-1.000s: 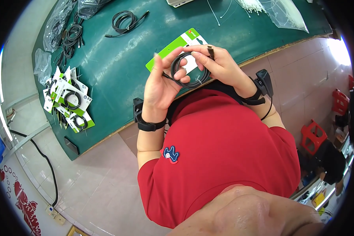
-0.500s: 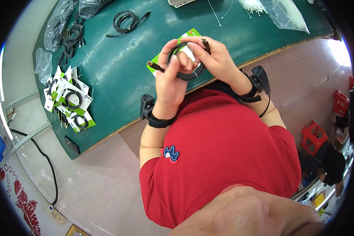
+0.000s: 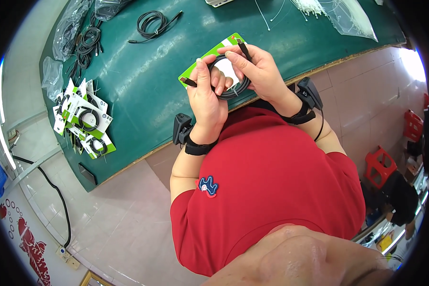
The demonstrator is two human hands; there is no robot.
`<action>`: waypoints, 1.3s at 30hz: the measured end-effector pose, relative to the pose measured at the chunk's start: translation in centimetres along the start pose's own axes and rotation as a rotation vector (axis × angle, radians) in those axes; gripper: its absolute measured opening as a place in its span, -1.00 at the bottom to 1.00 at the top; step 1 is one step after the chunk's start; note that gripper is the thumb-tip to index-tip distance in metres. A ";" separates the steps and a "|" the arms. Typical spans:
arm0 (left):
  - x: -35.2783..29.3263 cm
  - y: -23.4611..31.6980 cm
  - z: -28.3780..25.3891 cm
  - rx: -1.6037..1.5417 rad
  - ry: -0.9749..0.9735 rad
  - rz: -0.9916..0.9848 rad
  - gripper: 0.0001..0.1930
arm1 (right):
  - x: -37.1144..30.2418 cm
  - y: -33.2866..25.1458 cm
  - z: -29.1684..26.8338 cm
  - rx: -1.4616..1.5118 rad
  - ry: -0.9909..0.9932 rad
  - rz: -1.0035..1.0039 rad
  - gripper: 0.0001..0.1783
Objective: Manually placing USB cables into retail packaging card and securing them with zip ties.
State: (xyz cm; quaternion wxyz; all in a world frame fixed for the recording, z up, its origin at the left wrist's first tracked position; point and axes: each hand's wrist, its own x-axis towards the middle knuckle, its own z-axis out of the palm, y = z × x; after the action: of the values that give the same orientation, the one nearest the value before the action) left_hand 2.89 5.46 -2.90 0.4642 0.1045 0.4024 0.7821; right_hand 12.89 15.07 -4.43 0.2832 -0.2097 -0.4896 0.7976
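Green tabletop (image 3: 143, 95), green-and-white card (image 3: 226, 68), coiled black cable (image 3: 233, 94) above — left grip (image 3: 209, 97), right grip (image 3: 260, 72) both grasping it

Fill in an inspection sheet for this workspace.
Surface: green table, glossy.
Items in hand: coiled black cable, both plugs sticking out; a green-and-white card shows behind it.
Clutter: pile of carded cables at left; plastic bags at far left; white zip ties at far right.
Hands: left hand and right hand both hold the coil.
Cables: loose cable and dark bundle on the table.
Surroundings: tiled floor; red stools at right.
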 end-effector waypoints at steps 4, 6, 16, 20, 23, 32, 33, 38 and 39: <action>0.0 -0.2 -0.1 -0.052 0.074 -0.004 -0.65 | -0.1 0.2 -0.1 0.030 0.032 0.058 -0.72; -0.1 0.2 -0.3 -0.069 0.024 -0.061 -0.64 | 0.0 -0.8 -0.1 0.020 0.010 0.109 -0.73; -0.7 1.1 -0.7 -0.164 -0.026 -0.294 -0.80 | -0.1 -1.8 -0.4 0.289 0.005 0.179 -0.74; -0.6 1.1 -0.5 -0.031 -0.012 -0.220 -0.74 | -0.1 -1.4 -0.4 0.179 -0.015 0.190 -0.72; -0.7 1.0 -1.4 0.002 -0.018 -0.200 -0.72 | -0.7 -2.2 -0.1 0.077 -0.020 0.265 -0.71; -1.1 0.8 -1.6 0.084 -0.070 -0.135 -0.70 | -0.7 -1.4 -0.6 -0.096 -0.022 0.172 -0.75; -1.1 0.7 -1.4 0.117 -0.039 -0.118 -0.71 | -0.6 -1.2 -0.7 -0.096 -0.022 0.171 -0.75; -1.1 0.4 -1.8 0.181 0.010 -0.055 -0.74 | -0.7 -0.7 -0.6 -0.103 -0.035 0.129 -0.76; -1.0 0.3 -1.9 0.181 0.002 -0.039 -0.75 | -0.8 -0.8 -0.5 -0.074 -0.036 0.154 -0.76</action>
State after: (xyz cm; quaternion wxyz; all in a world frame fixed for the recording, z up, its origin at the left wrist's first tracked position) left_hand 2.23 3.57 -3.69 0.4676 0.1373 0.4741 0.7333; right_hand 14.01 15.18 -3.89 0.2043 -0.2425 -0.5064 0.8019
